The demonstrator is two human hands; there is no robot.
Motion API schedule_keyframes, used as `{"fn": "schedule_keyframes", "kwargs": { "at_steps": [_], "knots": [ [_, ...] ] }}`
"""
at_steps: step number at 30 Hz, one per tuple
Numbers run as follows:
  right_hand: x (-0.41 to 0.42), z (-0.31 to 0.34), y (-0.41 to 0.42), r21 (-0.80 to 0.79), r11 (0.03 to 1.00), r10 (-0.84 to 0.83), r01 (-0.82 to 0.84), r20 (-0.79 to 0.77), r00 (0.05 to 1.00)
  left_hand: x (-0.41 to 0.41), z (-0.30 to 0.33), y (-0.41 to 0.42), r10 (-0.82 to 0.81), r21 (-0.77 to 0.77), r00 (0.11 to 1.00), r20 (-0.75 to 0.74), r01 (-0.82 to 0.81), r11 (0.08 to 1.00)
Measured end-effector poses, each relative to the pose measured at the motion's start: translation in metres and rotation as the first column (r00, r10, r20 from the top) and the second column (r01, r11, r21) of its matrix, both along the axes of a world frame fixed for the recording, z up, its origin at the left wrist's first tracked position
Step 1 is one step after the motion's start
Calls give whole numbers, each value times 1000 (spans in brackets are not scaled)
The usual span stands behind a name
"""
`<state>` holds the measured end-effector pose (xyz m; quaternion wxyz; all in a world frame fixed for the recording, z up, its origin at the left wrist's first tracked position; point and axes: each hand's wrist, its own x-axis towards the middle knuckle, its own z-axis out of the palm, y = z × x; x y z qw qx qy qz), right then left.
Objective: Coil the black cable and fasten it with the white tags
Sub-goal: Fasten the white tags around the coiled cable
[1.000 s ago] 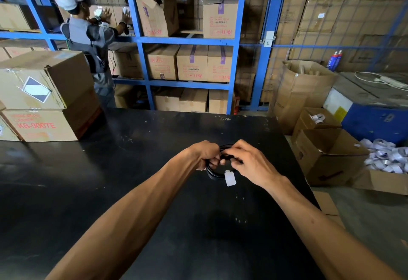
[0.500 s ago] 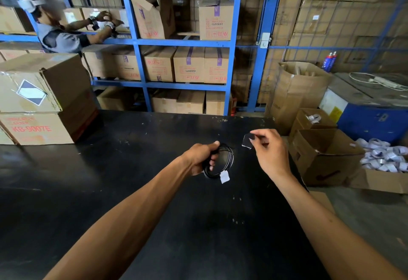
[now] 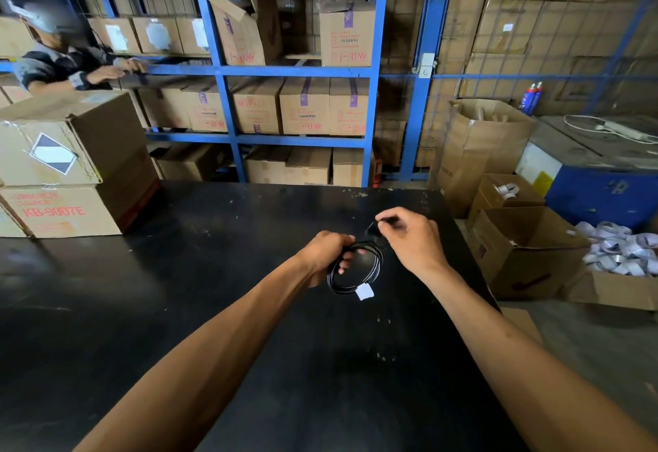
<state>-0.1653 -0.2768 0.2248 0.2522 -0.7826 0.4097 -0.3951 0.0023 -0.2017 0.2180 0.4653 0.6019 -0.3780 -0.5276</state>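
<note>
Right hand (image 3: 413, 237) now nearer the coiled cable (image 3: 356, 266) (left hand (image 3: 325, 255) clamped on it), pinching something dark.

Red print reading "KB-9007E" is showing on the side of the lower cardboard box (image 3: 60, 211) stacked at the table's left end, with a smaller red line above it too blurred to make out. The box on top of it (image 3: 67, 138) is wearing a diamond label (image 3: 52, 153), half black and half white, with no words. Red and purple markings on the shelf cartons (image 3: 304, 106) are staying illegible from here.
</note>
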Motion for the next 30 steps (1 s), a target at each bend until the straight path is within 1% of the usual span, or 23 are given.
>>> {"fn": "schedule_keyframes", "kwargs": {
  "at_steps": [2, 4, 7, 10, 12, 15, 16, 18, 21, 24, 26, 30],
  "knots": [
    [5, -3, 2, 88, 996, 38, -27, -127, 991, 1, 0, 1, 18, -51, 1000, 24, -17, 999],
    [8, -4, 4, 170, 984, 90, -57, -192, 977, 2, 1, 2, 19, -90, 998, 68, -13, 996],
    [10, -4, 7, 261, 959, 158, -106, -184, 970, 4, 1, 4, -9, -123, 995, 104, 21, 992],
    [10, -1, 9, 263, 955, 187, -135, -182, 965, 4, 1, 5, -5, -113, 992, 123, 19, 993],
    [10, 0, 9, 236, 961, 196, -142, -222, 955, 5, 0, 5, -6, -76, 987, 160, 18, 997],
    [10, -2, 8, 176, 973, 201, -150, -325, 924, 5, -1, 5, 0, -32, 978, 210, 7, 999],
    [10, -2, 9, 134, 977, 201, -163, -343, 918, 5, -1, 4, 15, -22, 976, 217, -11, 1000],
    [10, -3, 10, -13, 977, 192, -211, -367, 910, 5, -2, 3, 58, -5, 975, 213, -58, 998],
    [9, 1, 16, -226, 909, 221, -350, -450, 865, 4, -3, 2, 93, 35, 979, 179, -101, 994],
    [4, 7, 23, -362, 791, 216, -494, -589, 778, 3, -2, 2, 105, 69, 981, 166, -118, 991],
    [3, 11, 27, -381, 746, 189, -546, -665, 723, 2, 0, 3, 110, 78, 983, 144, -122, 989],
    [4, 13, 37, -352, 775, 141, -525, -713, 687, 5, 5, 5, 103, 99, 989, 105, -113, 989]
  ]
}}
